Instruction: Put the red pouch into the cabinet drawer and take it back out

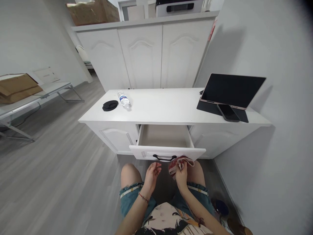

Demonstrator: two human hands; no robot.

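Drawer: from where I stand, the white drawer (165, 135) is pulled out of the cabinet, its pale inside showing; so the opening is done.
Cloth: the red and whitish cloth (173, 166) is outside the drawer, bunched up by the right end of the black handle (164, 160), above the person's lap.
Right hand: the right hand (181, 173) is grasping the cloth, fingers closed on its folds.
Left hand: the left hand (153, 171) is free, fingers loosely curled, just below the left part of the handle; I see nothing in it.
Left to do: I'd judge the work is partway; the cloth has not been let go and the drawer has not been pushed in. Whether any wiping has been done, I can't tell.
Tabletop: the clear bottle (124, 100) lies on the white tabletop (161, 104) near a flat black object (110, 105) that I can't identify; across from them, the phone (228, 112) rests by the propped dark screen (232, 90).
Hard to make out: the cloth's folds hide its full shape, and I can't say whether it touches the drawer front. The drawer's far end runs under the tabletop. The objects by the wall (221, 207) at lower right are too dim to name.
Cut off: the cardboard box (19, 87) at far left leaves the view.
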